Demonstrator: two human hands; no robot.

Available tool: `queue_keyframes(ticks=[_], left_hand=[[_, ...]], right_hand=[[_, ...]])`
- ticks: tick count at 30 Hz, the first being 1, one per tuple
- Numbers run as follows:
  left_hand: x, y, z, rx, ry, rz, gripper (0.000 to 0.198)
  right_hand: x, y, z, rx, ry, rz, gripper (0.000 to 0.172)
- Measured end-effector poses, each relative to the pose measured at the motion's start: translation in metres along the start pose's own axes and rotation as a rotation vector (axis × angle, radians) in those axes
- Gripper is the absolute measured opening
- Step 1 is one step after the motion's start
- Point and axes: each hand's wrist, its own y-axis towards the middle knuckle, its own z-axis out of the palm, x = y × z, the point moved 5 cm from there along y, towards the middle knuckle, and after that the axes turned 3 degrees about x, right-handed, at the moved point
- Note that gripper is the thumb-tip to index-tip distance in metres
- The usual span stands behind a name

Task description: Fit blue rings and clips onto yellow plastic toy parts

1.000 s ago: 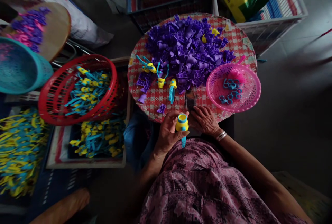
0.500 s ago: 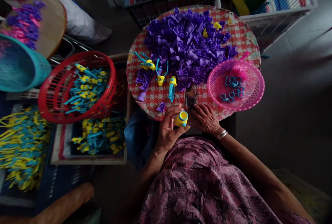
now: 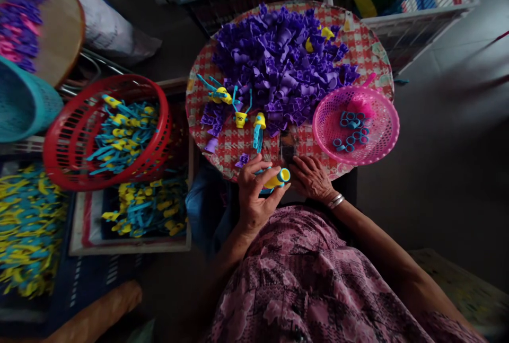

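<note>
Between the thumb and fingers of my left hand (image 3: 254, 200) is a small yellow plastic cup-shaped piece (image 3: 275, 179) with a light-blue rim; its open end points up and to the right. My right hand (image 3: 315, 179) lies at the near table edge with its fingers stretched forward and nothing visible in them. Just beyond the hands, a yellow piece with blue straps (image 3: 259, 126), another with raised straps (image 3: 240, 119) and a third (image 3: 221, 95) lie on the table. A large heap of purple plastic parts (image 3: 278, 62) covers the far side.
The round table (image 3: 374, 62) has a red checked cover. A pink sieve basket (image 3: 324, 144) with several blue rings sits at its right. To the left are a red basket (image 3: 55, 165) and a wooden-edged box (image 3: 131, 250) of yellow-and-blue pieces. Another person's arm (image 3: 107, 308) shows lower left.
My left hand has turned the yellow piece, so its rim now faces more to the right. My right hand stays at the table edge. The whole view has shifted slightly.
</note>
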Motion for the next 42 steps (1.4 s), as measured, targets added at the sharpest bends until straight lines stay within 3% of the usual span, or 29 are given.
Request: queue_keyframes(ticks=[3, 9, 12, 20, 30, 42], left_hand=[[0.008, -0.002, -0.001, -0.008, -0.142, -0.138, 0.040], [0.025, -0.012, 0.015, 0.111, -0.937, -0.619, 0.054], [0.025, -0.014, 0.020, 0.132, -1.101, -0.743, 0.060], [0.025, -0.017, 0.021, 0.089, -1.018, -0.801, 0.058], [0.023, -0.018, 0.021, 0.100, -0.946, -0.851, 0.063], [0.022, -0.018, 0.024, 0.035, -0.885, -0.893, 0.061]], right_hand=[[0.000, 0.000, 0.001, 0.014, 0.011, 0.008, 0.053], [-0.001, -0.001, 0.005, -0.007, 0.040, 0.015, 0.052], [-0.001, -0.001, 0.006, -0.014, 0.043, 0.008, 0.053], [0.001, -0.001, 0.003, -0.057, 0.023, -0.002, 0.051], [-0.001, -0.001, 0.003, -0.014, 0.021, 0.007, 0.053], [0.001, 0.001, 0.003, -0.010, 0.041, 0.019, 0.052]])
